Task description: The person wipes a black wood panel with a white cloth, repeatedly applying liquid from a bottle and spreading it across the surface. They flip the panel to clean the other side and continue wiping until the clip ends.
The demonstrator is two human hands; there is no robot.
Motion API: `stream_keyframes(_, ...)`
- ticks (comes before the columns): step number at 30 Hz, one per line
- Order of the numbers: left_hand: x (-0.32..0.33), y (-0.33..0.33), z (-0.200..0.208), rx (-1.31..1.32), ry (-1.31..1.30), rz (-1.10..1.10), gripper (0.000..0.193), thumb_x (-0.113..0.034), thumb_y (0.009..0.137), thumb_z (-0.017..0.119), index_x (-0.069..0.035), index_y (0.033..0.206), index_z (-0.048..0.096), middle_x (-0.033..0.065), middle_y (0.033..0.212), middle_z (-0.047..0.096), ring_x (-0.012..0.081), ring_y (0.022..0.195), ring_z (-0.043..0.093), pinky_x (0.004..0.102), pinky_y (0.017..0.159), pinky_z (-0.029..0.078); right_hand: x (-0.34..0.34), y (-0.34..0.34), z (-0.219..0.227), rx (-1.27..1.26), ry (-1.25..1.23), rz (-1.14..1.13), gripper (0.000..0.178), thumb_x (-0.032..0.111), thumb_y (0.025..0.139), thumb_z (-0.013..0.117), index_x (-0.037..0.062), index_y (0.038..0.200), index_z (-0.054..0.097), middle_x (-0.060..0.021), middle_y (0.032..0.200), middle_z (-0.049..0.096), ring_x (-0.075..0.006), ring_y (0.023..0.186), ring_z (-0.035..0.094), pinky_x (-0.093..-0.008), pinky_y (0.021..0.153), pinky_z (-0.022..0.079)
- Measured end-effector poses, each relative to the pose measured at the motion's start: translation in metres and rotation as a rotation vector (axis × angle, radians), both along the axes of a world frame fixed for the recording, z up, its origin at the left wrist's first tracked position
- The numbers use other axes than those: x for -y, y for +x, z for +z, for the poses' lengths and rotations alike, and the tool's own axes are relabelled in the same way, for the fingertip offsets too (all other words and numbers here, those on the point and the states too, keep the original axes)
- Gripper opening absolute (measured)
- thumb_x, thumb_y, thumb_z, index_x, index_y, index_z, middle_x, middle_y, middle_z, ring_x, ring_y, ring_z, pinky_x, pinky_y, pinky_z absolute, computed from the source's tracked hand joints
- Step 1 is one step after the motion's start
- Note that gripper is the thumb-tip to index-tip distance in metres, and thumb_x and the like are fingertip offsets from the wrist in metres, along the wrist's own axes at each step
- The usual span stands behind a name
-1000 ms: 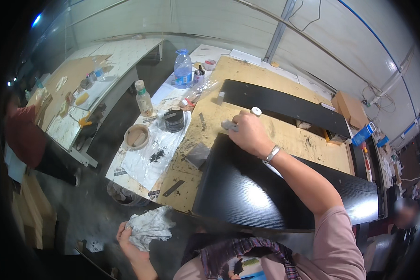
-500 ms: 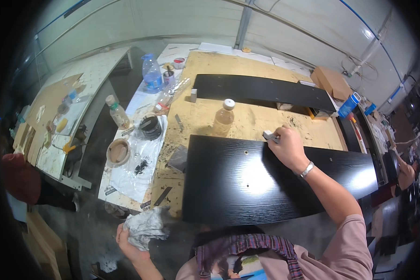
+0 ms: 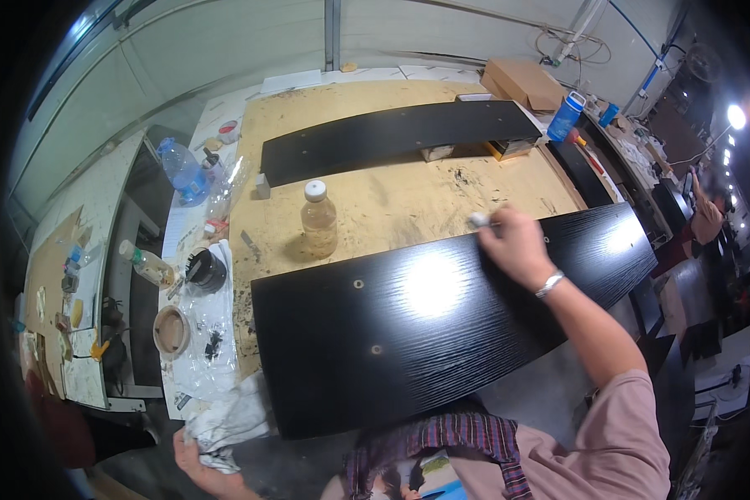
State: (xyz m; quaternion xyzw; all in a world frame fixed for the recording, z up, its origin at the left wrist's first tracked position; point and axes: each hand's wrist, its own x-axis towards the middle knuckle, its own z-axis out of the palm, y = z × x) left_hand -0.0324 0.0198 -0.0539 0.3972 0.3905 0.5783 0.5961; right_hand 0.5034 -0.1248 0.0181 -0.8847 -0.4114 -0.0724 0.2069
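Observation:
A long black wood-grain board (image 3: pixel 333 333) lies at the near side of the bench, with small round holes in its face and light glaring off it. At its far edge, my right hand (image 3: pixel 517 247) pinches a small pale grey, block-like piece (image 3: pixel 478 220). My fingers cover most of that piece, so its kind is unclear. My left hand (image 3: pixel 193 462), low at the left beside the board's near corner, is closed on a crumpled white rag (image 3: pixel 229 423) with grey stains. Just beyond the board stands a white-capped clear bottle (image 3: pixel 318 229) of yellowish liquid.
Another black board (image 3: pixel 392 133) rests on small blocks farther back. Left on plastic sheeting are a black tub (image 3: pixel 206 271), a round brown-filled container (image 3: pixel 172 331) and a tilted bottle (image 3: pixel 146 265). A blue bottle (image 3: pixel 566 117) and cardboard box (image 3: pixel 523 83) stand back right.
My right hand has slid rightward along the board's far edge with the grey piece. The view has turned, so the bench appears shifted left and tilted. My left hand still grips the rag.

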Motion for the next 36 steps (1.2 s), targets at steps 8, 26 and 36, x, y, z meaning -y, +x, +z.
stream_keyframes(8, -0.014, 0.025, 0.057, -0.111, 0.326, 0.002, 0.034, -0.020, 0.094, 0.052, 0.005, 0.116, 0.058, 0.0157, 0.117, 0.062, 0.0260, 0.109, 0.060, 0.0393, 0.099, 0.047, 0.045, 0.072, 0.004, 0.071, 0.096, -0.156, 0.035, 0.030, 0.088, 0.072, -0.0017, 0.073, 0.069, -0.0220, 0.071, 0.066, -0.0387, 0.068, 0.067, -0.0460, 0.063, 0.054)
stream_keyframes(26, 0.018, 0.217, 0.074, -0.949, 0.949, -0.619, 0.017, -0.013, 0.074, 0.069, -0.002, 0.085, 0.063, 0.0174, 0.113, 0.070, 0.0409, 0.112, 0.061, 0.0505, 0.105, 0.040, 0.117, 0.078, 0.025, -1.752, 0.788, 0.321, 0.028, 0.013, 0.101, 0.053, -0.0105, 0.111, 0.064, -0.0184, 0.104, 0.068, -0.0224, 0.071, 0.060, -0.0336, 0.059, 0.049)
stream_keyframes(36, 0.036, 0.227, 0.074, -0.976, 0.926, -0.510, 0.016, -0.009, 0.075, 0.067, 0.001, 0.086, 0.062, 0.0192, 0.113, 0.070, 0.0414, 0.112, 0.061, 0.0480, 0.102, 0.043, 0.117, 0.091, 0.016, -1.831, 0.715, 0.370, 0.027, 0.018, 0.102, 0.056, -0.0061, 0.109, 0.066, -0.0157, 0.099, 0.069, -0.0201, 0.075, 0.062, -0.0307, 0.059, 0.049)
